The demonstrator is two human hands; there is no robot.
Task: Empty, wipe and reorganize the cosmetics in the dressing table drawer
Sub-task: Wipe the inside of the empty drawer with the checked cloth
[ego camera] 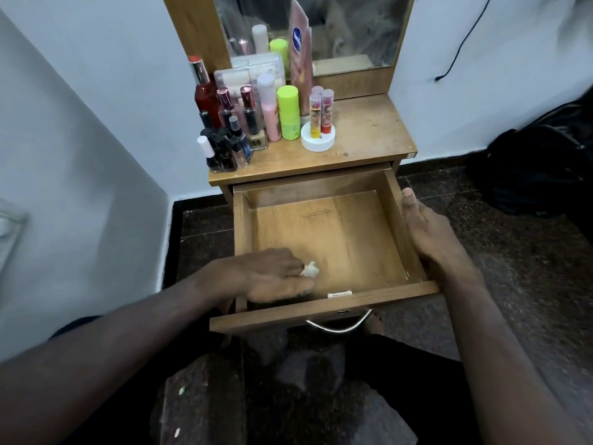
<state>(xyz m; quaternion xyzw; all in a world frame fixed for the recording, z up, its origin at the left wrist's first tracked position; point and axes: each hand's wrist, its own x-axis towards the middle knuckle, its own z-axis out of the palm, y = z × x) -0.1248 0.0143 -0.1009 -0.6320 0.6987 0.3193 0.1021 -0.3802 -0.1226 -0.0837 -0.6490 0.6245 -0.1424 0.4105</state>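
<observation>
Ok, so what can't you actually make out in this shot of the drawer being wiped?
Head view only:
- Wad of tissue or cloth: mostly covered by the left hand; its material is unclear.
- Right hand fingers: hidden behind the drawer side wall.
- Labels on the nail polish bottles: too small to read.
- Pink tube: top cut off by the edge.

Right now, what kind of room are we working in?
Probably a bedroom or dressing corner at home: a small wooden dressing table with a mirror, cosmetics bottles crowded on top, and its open drawer being wiped.
</observation>
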